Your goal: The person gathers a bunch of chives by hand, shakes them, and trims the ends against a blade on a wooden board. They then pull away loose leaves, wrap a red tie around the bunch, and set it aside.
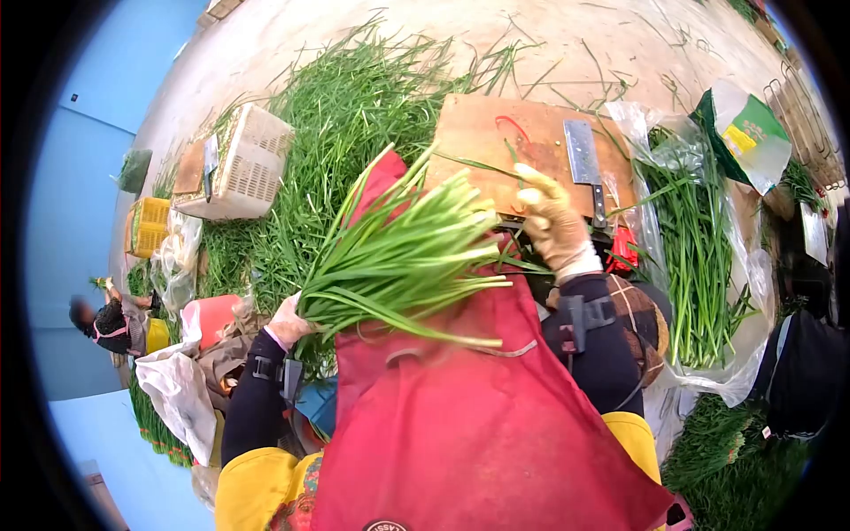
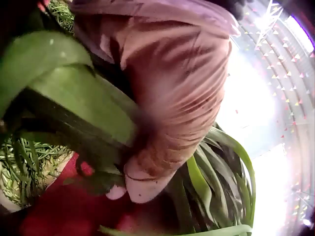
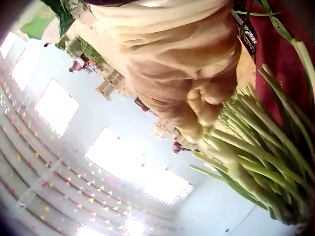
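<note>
My gloved left hand grips a loose bunch of garlic chives by its leafy part, over a red apron. The pale cut ends fan out to the right, toward my other hand. In the left wrist view, broad green leaves pass beneath the curled glove. My gloved right hand is raised beside the stalk ends, at the near edge of a wooden board. The right wrist view has one finger stretched out alongside the stalks, the others loosely bent.
A cleaver lies on the board's right side. Loose chives heap on the floor ahead and left, by a white crate. At right, a clear plastic bag holds more chives. Another person is at far left.
</note>
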Tool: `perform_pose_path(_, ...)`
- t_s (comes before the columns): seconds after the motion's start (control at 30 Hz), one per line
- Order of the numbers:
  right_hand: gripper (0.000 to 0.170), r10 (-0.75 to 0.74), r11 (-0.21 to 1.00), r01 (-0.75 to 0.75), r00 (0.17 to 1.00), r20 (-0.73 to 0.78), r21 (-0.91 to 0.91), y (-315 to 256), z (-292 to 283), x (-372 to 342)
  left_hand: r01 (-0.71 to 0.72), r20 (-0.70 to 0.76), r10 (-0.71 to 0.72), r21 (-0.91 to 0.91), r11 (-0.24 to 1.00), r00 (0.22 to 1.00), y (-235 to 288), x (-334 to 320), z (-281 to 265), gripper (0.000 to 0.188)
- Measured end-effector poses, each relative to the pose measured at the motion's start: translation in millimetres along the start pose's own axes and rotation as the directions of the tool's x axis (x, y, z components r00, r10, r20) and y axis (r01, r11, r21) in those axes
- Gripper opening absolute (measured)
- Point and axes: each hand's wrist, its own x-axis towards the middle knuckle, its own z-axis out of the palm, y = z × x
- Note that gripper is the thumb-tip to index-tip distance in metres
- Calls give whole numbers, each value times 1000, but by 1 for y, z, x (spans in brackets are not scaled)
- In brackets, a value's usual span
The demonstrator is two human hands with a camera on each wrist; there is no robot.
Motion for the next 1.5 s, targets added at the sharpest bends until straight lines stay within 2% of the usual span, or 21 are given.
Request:
perform_pose_path(0.07, 33, -38, 986, 39, 999, 8, -165, -17, -27, -7, -32, 87, 21, 127, 991, 996, 5, 0, -4, 57)
perform_pose_path(0.2, 38, 332, 683, -269, 943, -40, -678, -50, -19, -28, -79, 166, 28, 308, 948, 986, 10, 7, -8, 59)
perform_pose_path(0.27, 42, 207, 657, -187, 976, -63, -730, -52, 0, -30, -102, 229, 28, 318, 943, 973, 12, 12, -10, 56)
perform_pose_path(0.3, 42, 205, 657, -187, 977, -66, -730, -44, 6, -24, 86, 214, -93, 39, 996, 972, 7, 13, -11, 54)
perform_pose_path(0.37, 52, 153, 814, -57, 981, 119, -578, -22, 7, -3, 58, 224, -66, 41, 997, 972, 3, 17, -12, 53)
perform_pose_path(0.47, 61, 251, 749, -21, 934, 255, -662, 4, 12, 21, 66, 210, -70, 30, 997, 975, 6, 17, -12, 54)
perform_pose_path(0.53, 58, 279, 769, -72, 932, 232, -636, 4, 36, 19, 123, 238, -102, -74, 990, 966, 6, 16, -14, 46)
perform_pose_path(0.6, 53, 278, 692, -170, 960, 43, -701, 5, 42, 19, 0, 235, -25, 103, 995, 972, 11, 13, -9, 47)
perform_pose_path(0.67, 50, 352, 737, -276, 936, 2, -617, 18, 31, 17, 226, 211, -179, -226, 947, 961, 11, 13, -7, 46)
perform_pose_path(0.7, 64, 323, 690, -250, 946, -21, -679, 26, 27, 14, 228, 217, -179, -225, 947, 960, 8, 14, -8, 46)
perform_pose_path(0.77, 80, 204, 639, -187, 977, -70, -746, 43, 14, 12, -169, 228, 91, 348, 922, 969, 0, 16, -11, 46)
perform_pose_path(0.8, 80, 205, 636, -186, 976, -68, -749, 49, 8, 15, -169, 226, 93, 346, 923, 970, 6, 15, -8, 46)
perform_pose_path(0.87, 78, -5, 399, -78, 996, -87, -913, 56, 4, 20, -26, 195, -9, 174, 984, 981, 17, 10, -5, 47)
perform_pose_path(0.93, 70, -49, 463, -30, 997, -60, -886, 55, 6, 17, -29, 179, 8, 117, 993, 984, 15, 9, -6, 49)
perform_pose_path(1.0, 61, 241, 557, -187, 969, -58, -810, 31, 39, 4, 161, 191, -138, -110, 981, 972, 18, 8, -4, 51)
perform_pose_path(1.03, 54, 254, 601, -199, 966, -51, -774, 34, 42, -1, 117, 172, -119, 19, 993, 978, 17, 9, -5, 49)
perform_pose_path(1.13, 52, 330, 584, -236, 943, -38, -777, 48, 21, 5, 125, 164, -108, -94, 988, 980, 20, 7, -1, 48)
perform_pose_path(1.27, 43, 271, 701, -222, 962, -35, -677, 53, 22, 2, 140, 191, -135, -17, 990, 972, 18, 9, -5, 48)
perform_pose_path(1.37, 37, 172, 697, -157, 984, -49, -699, 62, 14, 4, 210, 220, -171, -169, 963, 960, 24, 9, -3, 49)
perform_pose_path(1.43, 36, 174, 682, -170, 982, -67, -711, 62, 10, 6, 68, 229, -95, 124, 990, 969, 23, 13, -4, 48)
perform_pose_path(1.5, 35, 176, 667, -183, 981, -87, -722, 57, 12, 6, 62, 235, -82, 91, 994, 968, 22, 13, -4, 47)
